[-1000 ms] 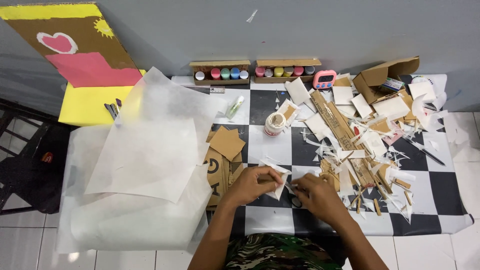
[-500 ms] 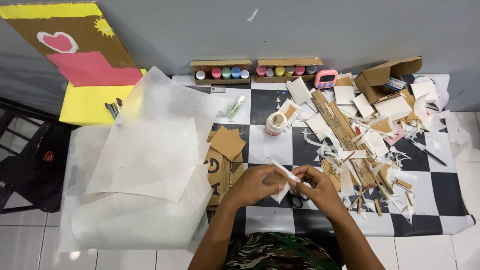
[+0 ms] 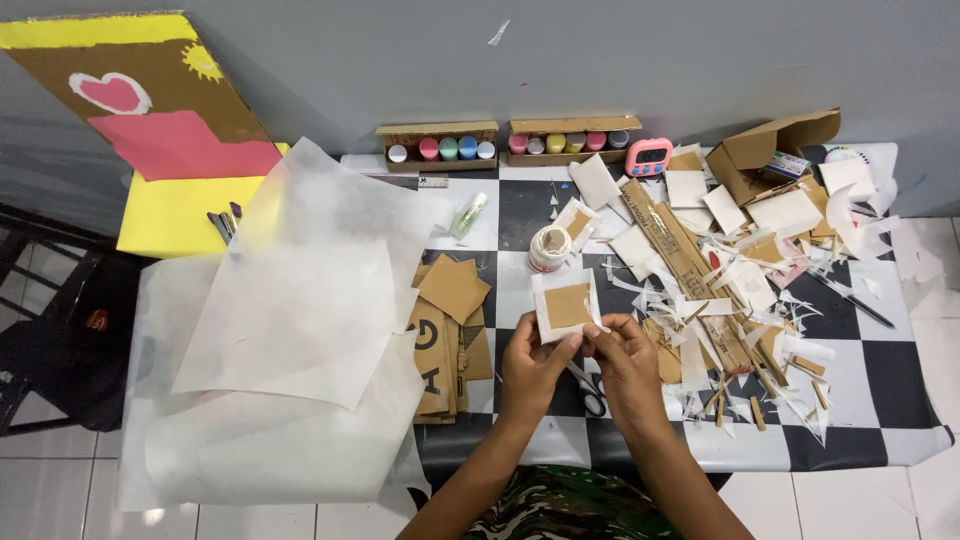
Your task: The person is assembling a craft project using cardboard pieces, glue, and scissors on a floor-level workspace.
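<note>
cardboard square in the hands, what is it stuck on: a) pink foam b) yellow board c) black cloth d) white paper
d: the brown cardboard square sits on a white paper piece pinched by the left hand and right hand.

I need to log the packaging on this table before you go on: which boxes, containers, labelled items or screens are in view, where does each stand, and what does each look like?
Two low cardboard trays of coloured paint pots: back edge, by the wall.
Pink timer with small screen: right of the trays.
Open brown cardboard box: back right.
Small clear glue bottle: lying left of centre.
White round jar: centre.
Printed brown cardboard: left of the hands.
</note>
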